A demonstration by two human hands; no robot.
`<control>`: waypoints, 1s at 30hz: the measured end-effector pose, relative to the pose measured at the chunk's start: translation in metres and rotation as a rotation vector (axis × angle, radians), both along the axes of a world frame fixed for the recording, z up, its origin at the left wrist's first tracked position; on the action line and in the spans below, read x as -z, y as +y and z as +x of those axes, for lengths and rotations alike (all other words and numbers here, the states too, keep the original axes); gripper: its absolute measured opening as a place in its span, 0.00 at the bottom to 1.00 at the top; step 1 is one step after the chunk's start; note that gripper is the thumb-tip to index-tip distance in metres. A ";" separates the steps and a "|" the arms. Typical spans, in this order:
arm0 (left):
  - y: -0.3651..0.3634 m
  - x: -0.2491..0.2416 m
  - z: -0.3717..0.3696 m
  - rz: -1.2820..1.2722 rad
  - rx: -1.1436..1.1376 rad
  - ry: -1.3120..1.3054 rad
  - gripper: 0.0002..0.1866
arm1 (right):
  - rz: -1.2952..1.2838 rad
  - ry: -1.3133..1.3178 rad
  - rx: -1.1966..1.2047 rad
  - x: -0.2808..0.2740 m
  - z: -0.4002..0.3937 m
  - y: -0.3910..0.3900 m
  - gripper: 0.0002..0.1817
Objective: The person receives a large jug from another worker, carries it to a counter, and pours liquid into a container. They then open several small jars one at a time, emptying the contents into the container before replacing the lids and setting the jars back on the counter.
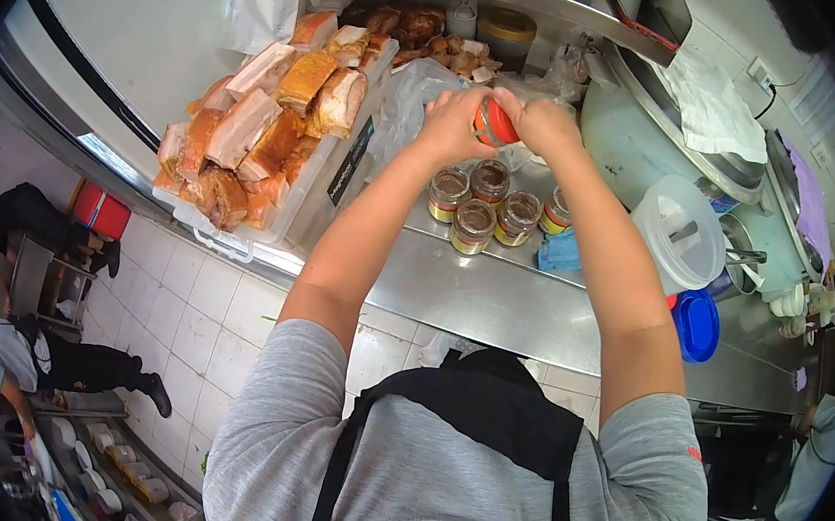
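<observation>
Both hands are raised over the back of the steel counter (376,269), around a jar with a red lid (495,122). My left hand (453,126) wraps the jar from the left, and my right hand (543,127) grips it from the right at the lid. Most of the jar is hidden by the fingers. Just below the hands, several open glass jars with dark contents stand in a group, one of them a front jar (473,227). A blue cloth or sponge (560,252) lies to their right.
A tray of meat pieces (292,210) is at the left. On the right are a clear plastic tub (679,236), a blue lid (696,325) and a large lidded pot (616,129). Two people work at the far left; another person is partly visible at the far right.
</observation>
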State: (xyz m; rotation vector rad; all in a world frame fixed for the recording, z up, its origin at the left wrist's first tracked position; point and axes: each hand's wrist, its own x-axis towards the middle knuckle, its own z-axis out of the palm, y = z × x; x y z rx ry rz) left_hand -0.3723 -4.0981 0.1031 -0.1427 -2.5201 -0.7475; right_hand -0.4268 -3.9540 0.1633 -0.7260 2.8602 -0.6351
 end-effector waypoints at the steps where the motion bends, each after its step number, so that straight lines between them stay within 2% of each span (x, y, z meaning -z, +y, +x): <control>1: -0.001 -0.001 0.002 0.020 0.005 -0.048 0.43 | 0.019 -0.095 0.043 0.000 -0.003 0.000 0.38; 2: -0.002 -0.002 0.003 0.039 0.011 -0.098 0.42 | 0.037 -0.193 0.087 0.001 -0.005 -0.001 0.40; 5: -0.015 0.013 -0.008 0.104 0.020 -0.067 0.43 | -0.192 -0.283 0.006 0.007 -0.014 0.004 0.35; 7: -0.019 0.016 -0.014 0.127 0.096 -0.152 0.44 | -0.257 0.263 -0.388 0.027 -0.016 0.009 0.35; 9: -0.017 0.013 -0.018 0.139 0.158 -0.180 0.44 | -0.210 0.463 -0.547 0.036 -0.023 0.013 0.39; 11: -0.016 0.014 -0.021 0.147 0.197 -0.160 0.45 | -0.073 0.296 -0.483 0.029 -0.022 0.009 0.43; 14: -0.012 0.017 -0.020 0.028 0.149 -0.123 0.45 | 0.047 0.149 -0.277 0.018 -0.006 0.005 0.42; 20: -0.019 0.032 -0.024 -0.035 0.146 -0.168 0.45 | 0.043 0.018 -0.177 0.029 -0.001 -0.001 0.43; 24: -0.046 0.046 -0.040 -0.263 -0.112 -0.300 0.43 | -0.222 0.225 -0.229 0.050 -0.017 0.015 0.45; 26: -0.060 0.063 -0.043 -0.455 -0.250 -0.384 0.41 | -0.250 0.256 -0.275 0.020 -0.007 0.038 0.44; 28: -0.076 0.102 -0.046 -0.600 -0.339 -0.341 0.35 | -0.357 0.188 -0.250 -0.010 0.008 0.069 0.40; 30: -0.084 0.115 -0.048 -0.558 -0.375 -0.398 0.32 | -0.467 0.192 -0.176 -0.041 0.034 0.110 0.36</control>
